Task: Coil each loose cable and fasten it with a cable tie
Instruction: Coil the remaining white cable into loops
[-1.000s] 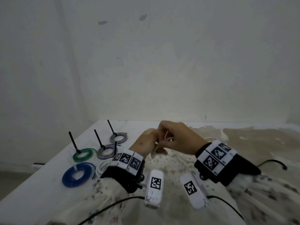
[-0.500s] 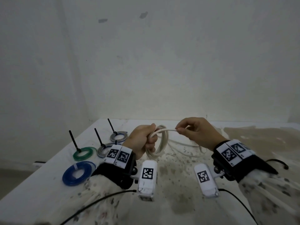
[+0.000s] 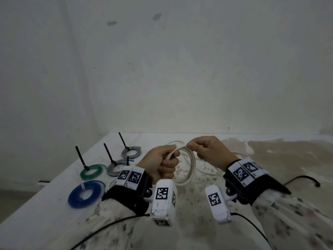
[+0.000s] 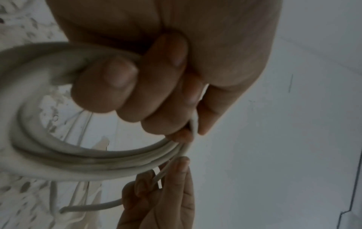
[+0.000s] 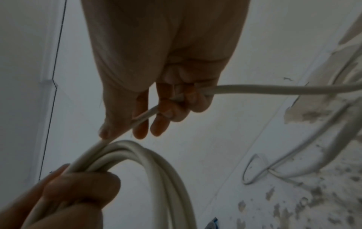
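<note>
A white cable [image 3: 191,166] hangs as a coil of several loops above the table. My left hand [image 3: 162,162] grips the top of the coil in a fist; the left wrist view shows its fingers [image 4: 119,86] curled round the loops [image 4: 94,162]. My right hand [image 3: 205,150] pinches the free strand right beside the left fist; in the right wrist view the strand [image 5: 274,89] runs through its fingers [image 5: 168,111] onto the coil [image 5: 156,162]. The loose rest of the cable [image 3: 207,170] trails on the table behind.
At the table's left lie tied coils: a blue one [image 3: 86,193], a green one [image 3: 91,171] and two grey ones [image 3: 115,166] [image 3: 130,152], with black tie tails sticking up. A black cord [image 3: 302,179] lies at the right. The wall stands close behind.
The hands came apart, the right drawing out a length of cable, then closed again to lay another loop on the coil. The coil in the left hand has grown.
</note>
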